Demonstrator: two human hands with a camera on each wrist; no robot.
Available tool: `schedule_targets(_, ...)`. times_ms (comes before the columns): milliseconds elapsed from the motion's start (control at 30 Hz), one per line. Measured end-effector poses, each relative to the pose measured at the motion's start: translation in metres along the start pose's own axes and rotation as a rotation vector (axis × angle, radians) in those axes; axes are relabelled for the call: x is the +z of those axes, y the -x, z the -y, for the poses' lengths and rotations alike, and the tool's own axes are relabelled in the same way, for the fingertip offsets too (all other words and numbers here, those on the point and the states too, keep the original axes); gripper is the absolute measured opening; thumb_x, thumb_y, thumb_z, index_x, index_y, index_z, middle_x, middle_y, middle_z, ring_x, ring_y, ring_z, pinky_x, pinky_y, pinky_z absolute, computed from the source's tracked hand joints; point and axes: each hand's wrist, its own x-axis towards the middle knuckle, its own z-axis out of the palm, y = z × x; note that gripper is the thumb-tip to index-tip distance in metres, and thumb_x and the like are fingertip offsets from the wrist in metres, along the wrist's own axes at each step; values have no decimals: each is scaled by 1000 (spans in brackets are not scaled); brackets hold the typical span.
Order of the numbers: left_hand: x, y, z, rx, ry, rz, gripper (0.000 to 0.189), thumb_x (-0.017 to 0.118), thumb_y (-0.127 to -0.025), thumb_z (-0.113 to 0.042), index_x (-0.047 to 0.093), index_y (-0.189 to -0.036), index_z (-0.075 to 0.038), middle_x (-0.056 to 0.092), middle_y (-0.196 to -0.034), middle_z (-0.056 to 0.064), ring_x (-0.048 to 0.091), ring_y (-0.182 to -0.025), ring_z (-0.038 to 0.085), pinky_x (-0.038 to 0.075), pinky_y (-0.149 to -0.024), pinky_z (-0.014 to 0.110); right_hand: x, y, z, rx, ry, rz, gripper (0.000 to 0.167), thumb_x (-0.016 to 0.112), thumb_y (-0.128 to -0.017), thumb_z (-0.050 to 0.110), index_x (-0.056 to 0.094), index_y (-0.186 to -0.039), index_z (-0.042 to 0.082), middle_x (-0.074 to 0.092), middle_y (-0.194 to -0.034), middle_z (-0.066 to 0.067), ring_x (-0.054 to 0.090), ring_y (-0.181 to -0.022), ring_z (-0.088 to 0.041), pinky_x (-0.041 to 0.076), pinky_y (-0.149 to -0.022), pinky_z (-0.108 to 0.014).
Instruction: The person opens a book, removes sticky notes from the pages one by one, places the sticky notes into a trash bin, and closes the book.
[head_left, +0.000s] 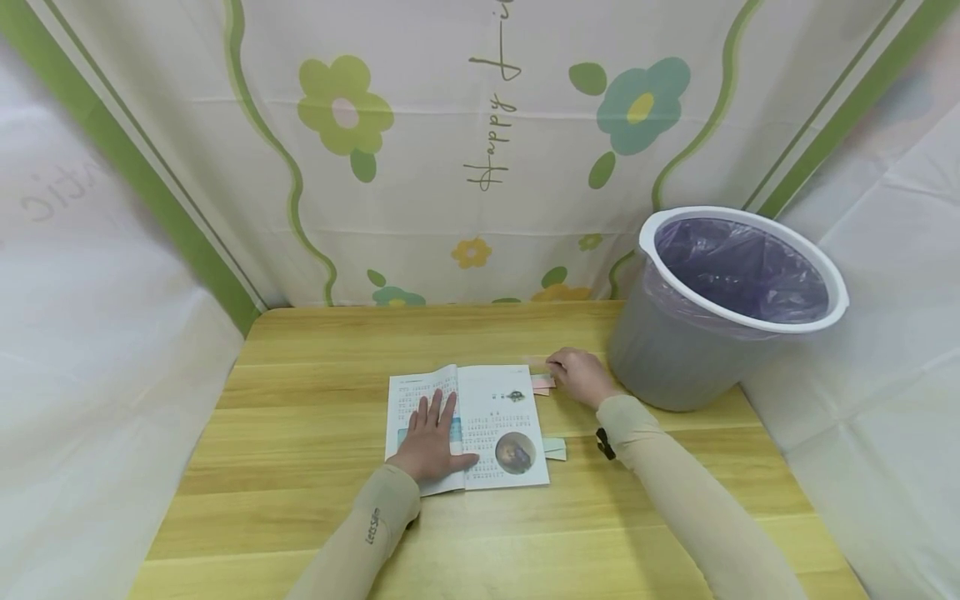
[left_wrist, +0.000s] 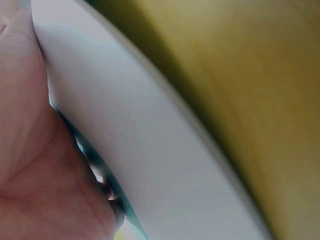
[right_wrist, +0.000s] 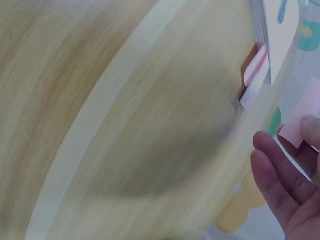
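A grey bin (head_left: 667,354) with a purple liner (head_left: 742,271) stands upright on the wood-grain table (head_left: 300,400), at its right rear corner. Behind hangs a white cloth (head_left: 435,192), printed with flowers and "Happy".

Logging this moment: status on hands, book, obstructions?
Left hand spread on open book. Right hand pinches pink slip, apart from book. Bin off to the right, apparently not blocking.

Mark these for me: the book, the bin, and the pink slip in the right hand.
Book (head_left: 491,423), head view: on the right page.
Bin (head_left: 670,354), head view: on its grey outer wall.
Pink slip (right_wrist: 299,117), right wrist view: on its flat face.
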Motion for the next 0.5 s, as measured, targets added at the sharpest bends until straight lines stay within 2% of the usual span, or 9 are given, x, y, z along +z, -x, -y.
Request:
schedule_targets(233,-1,0,-1,1,-9,-2,115,58,-84,-73,-3,-160,-13,-9,-164,16,-8,-148,40,4,-119,53,-14,12,-4,25,-69,-49,14,66,-95,9,75,-103,0,70,-92,-9,66,-81,-25,56,-71,-39)
schedule_targets(500,4,-2,2,-11,-13,9,116,57,-83,-75,-7,-160,-15,-12,-164,14,-11,-149,38,2,-119,52,-28,38,-6,67,-87,-134,14,68,-95,11,76,-102,3,66,-85,-2,60,-74,-17,52,-66,-37)
